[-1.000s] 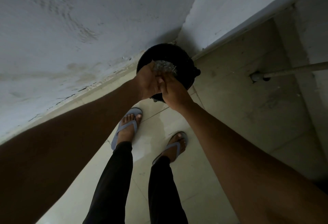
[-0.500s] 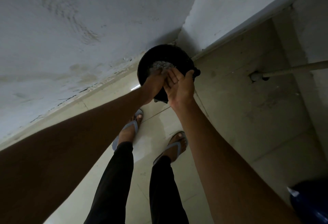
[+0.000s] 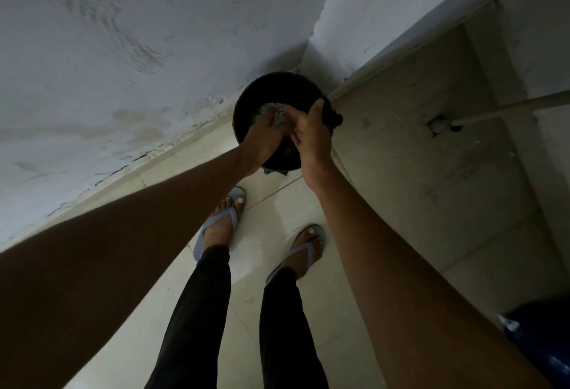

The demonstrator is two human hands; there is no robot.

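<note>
Steadying is regained: right grip [image 3: 313,132], open-palmed before, is now clamped on pot [image 3: 271,89] rim; scrubber [image 3: 271,110] is clutched inside pot by left grip [image 3: 262,138].

Single view on my feed: head camera, wide-angle, facing steeply down along both arms [image 3: 123,249]. Left hand [image 3: 262,140], right hand [image 3: 312,138], pot [image 3: 277,86], scrubber [image 3: 279,114]: centre, near. Feet [image 3: 220,225], floor [image 3: 271,203]: below, farther. Wall [image 3: 138,33]: left, close.

Left hand [image 3: 262,141], right hand [image 3: 313,135]: both curled.
</note>
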